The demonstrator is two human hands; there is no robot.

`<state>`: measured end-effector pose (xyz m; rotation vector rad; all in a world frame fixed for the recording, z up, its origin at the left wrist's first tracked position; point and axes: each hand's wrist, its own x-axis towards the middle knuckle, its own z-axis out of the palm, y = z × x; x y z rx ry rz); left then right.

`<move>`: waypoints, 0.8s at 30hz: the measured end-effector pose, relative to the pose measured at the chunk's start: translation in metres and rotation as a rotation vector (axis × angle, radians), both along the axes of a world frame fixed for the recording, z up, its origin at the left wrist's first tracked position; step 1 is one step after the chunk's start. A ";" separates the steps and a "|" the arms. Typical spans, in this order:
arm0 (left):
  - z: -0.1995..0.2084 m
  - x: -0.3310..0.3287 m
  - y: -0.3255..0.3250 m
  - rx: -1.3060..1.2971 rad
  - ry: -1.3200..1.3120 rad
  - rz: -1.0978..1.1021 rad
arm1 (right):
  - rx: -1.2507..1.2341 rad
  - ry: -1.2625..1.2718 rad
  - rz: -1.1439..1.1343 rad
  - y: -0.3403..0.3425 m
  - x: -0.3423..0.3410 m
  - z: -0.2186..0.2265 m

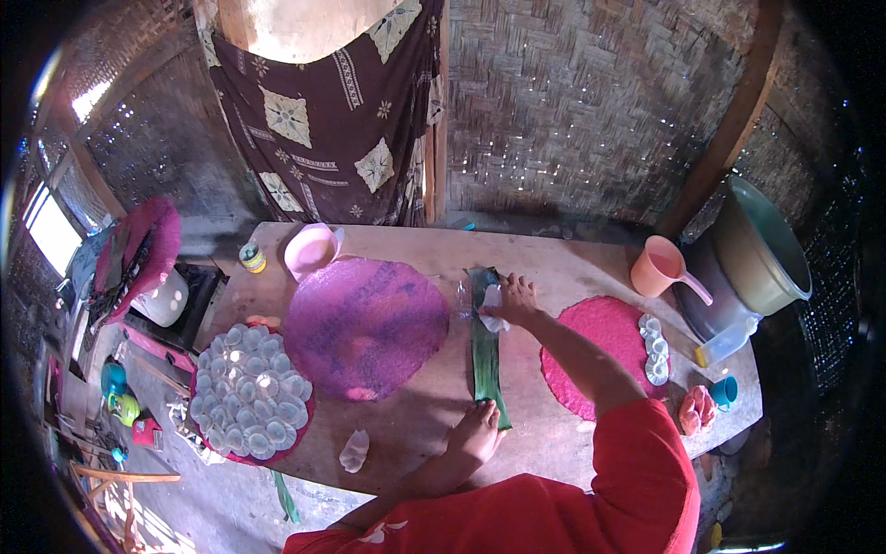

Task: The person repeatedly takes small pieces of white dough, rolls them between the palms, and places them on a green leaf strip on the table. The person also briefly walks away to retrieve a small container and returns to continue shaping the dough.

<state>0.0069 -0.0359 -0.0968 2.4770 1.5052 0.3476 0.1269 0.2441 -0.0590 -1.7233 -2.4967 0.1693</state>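
A long strip of green leaf lies lengthwise across the middle of the wooden table. My left hand holds the strip's near end against the tabletop, fingers bunched together on it. Farther up the strip, my right hand presses a crumpled white cloth onto the leaf. Part of the cloth is hidden under the fingers. To the left of the leaf is a large round purple-pink sheet. A bright pink round sheet lies under my right forearm, with several small clear cups along its right edge.
At the left, many small clear cups cover a round pink tray. A pink dipper, a small jar and a crumpled clear wrapper are nearby. An orange dipper, large bucket, bottle and teal cup stand right.
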 end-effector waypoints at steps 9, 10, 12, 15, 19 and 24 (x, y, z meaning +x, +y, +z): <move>0.005 -0.003 0.002 0.017 -0.025 -0.018 | -0.271 -0.009 -0.001 0.000 -0.006 0.021; 0.006 -0.003 0.002 0.014 0.007 -0.022 | -0.323 -0.006 0.066 -0.011 -0.004 0.020; 0.009 -0.001 0.001 0.031 -0.004 -0.006 | -0.433 0.088 0.204 -0.041 0.006 0.016; 0.014 0.000 0.000 -0.073 -0.026 0.026 | -0.334 0.179 0.288 -0.082 0.017 0.007; 0.018 -0.002 0.001 -0.113 -0.048 0.012 | -0.115 -0.004 0.223 -0.099 0.020 0.001; 0.013 -0.003 0.001 -0.018 -0.036 -0.005 | -0.063 0.005 0.275 -0.084 0.018 0.002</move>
